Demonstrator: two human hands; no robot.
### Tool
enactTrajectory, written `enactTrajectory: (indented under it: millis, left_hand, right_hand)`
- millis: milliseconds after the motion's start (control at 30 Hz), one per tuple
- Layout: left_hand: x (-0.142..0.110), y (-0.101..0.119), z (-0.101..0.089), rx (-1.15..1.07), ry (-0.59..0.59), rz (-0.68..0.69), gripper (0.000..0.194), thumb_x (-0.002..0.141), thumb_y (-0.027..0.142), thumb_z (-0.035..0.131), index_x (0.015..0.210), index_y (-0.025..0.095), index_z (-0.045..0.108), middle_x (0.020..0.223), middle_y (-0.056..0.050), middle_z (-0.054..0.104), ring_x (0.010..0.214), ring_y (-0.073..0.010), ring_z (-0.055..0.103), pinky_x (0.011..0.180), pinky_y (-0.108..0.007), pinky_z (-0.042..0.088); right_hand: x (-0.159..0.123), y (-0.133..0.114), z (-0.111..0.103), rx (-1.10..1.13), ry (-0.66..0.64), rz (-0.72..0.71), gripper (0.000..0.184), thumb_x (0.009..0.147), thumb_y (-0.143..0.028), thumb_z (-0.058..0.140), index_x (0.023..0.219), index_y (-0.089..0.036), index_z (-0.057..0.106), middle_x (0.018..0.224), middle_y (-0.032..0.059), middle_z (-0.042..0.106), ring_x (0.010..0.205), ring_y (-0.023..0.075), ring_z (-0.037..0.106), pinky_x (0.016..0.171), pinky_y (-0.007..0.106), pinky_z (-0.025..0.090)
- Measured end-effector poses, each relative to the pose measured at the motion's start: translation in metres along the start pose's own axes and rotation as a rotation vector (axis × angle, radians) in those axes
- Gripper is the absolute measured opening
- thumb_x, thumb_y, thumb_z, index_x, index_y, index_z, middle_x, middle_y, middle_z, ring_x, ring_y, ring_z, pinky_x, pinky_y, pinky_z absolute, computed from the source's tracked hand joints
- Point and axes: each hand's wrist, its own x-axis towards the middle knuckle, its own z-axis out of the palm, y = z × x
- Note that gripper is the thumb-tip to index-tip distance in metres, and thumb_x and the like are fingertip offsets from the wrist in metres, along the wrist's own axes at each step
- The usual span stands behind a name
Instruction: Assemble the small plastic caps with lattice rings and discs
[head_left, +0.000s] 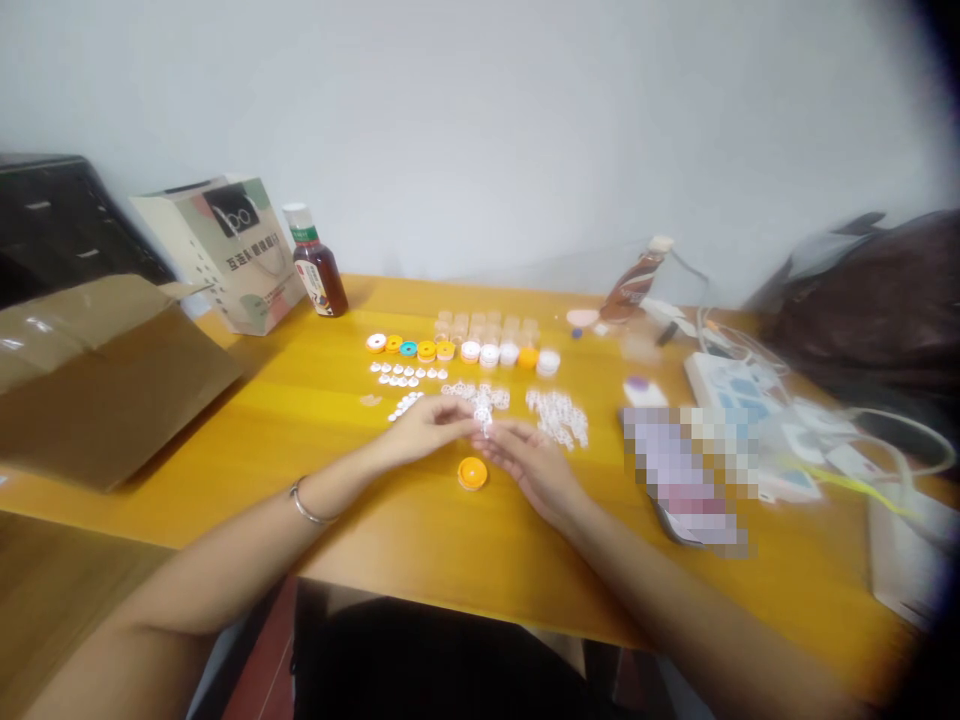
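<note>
Above the middle of the table, my left hand and my right hand meet, both with fingers pinched on one small white perforated disc. Just below them an orange round cap lies on the wood with its hollow side up. Beyond my fingers is a pile of similar white perforated discs, and a second pile of white pieces lies right of my right hand. Small white knobbed pieces lie by my left hand, with more in rows behind them.
A row of white, orange and blue caps stands farther back, before clear cups. Left are a cardboard box, a paper bag and a dark bottle. Right are a phone, a power strip, cables and a tilted bottle.
</note>
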Motion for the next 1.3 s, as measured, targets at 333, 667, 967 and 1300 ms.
enactTrajectory:
  millis: [333, 667, 967, 1300]
  left_hand:
    - [-0.0005, 0.001, -0.0012, 0.021, 0.061, -0.017, 0.018, 0.075, 0.029, 0.061, 0.081, 0.012, 0.062, 0.076, -0.003, 0.063, 0.069, -0.01, 0.055, 0.068, -0.023, 0.042]
    - [-0.0006, -0.0001, -0.0008, 0.014, 0.049, -0.043, 0.017, 0.074, 0.029, 0.062, 0.08, 0.013, 0.061, 0.073, -0.001, 0.062, 0.065, -0.0091, 0.054, 0.065, -0.023, 0.042]
    - [0.0, -0.0026, -0.0004, 0.032, 0.026, -0.037, 0.016, 0.075, 0.028, 0.06, 0.076, 0.013, 0.062, 0.069, 0.0, 0.061, 0.063, -0.0088, 0.053, 0.063, -0.022, 0.041]
    - [-0.0009, -0.0033, 0.0001, 0.026, 0.021, -0.053, 0.017, 0.075, 0.03, 0.061, 0.077, 0.013, 0.062, 0.071, -0.001, 0.062, 0.064, -0.0092, 0.054, 0.064, -0.022, 0.041]
  right_hand:
    - [0.0069, -0.0049, -0.0053, -0.317, 0.016, -0.119, 0.011, 0.063, -0.029, 0.072, 0.07, -0.021, 0.068, 0.066, -0.0027, 0.065, 0.064, 0.0104, 0.056, 0.075, 0.028, 0.043]
    - [0.0084, -0.0053, -0.0065, -0.362, 0.055, -0.133, 0.013, 0.064, -0.032, 0.07, 0.064, -0.02, 0.067, 0.063, -0.0025, 0.061, 0.062, 0.0104, 0.052, 0.068, 0.026, 0.042]
    - [0.0088, -0.0047, -0.0077, -0.335, 0.059, -0.137, 0.014, 0.063, -0.033, 0.07, 0.063, -0.02, 0.066, 0.061, -0.0026, 0.06, 0.06, 0.0103, 0.05, 0.065, 0.026, 0.04]
    - [0.0089, -0.0037, -0.0074, -0.297, 0.059, -0.133, 0.017, 0.064, -0.034, 0.07, 0.062, -0.019, 0.064, 0.059, -0.0033, 0.058, 0.058, 0.0097, 0.048, 0.063, 0.026, 0.037]
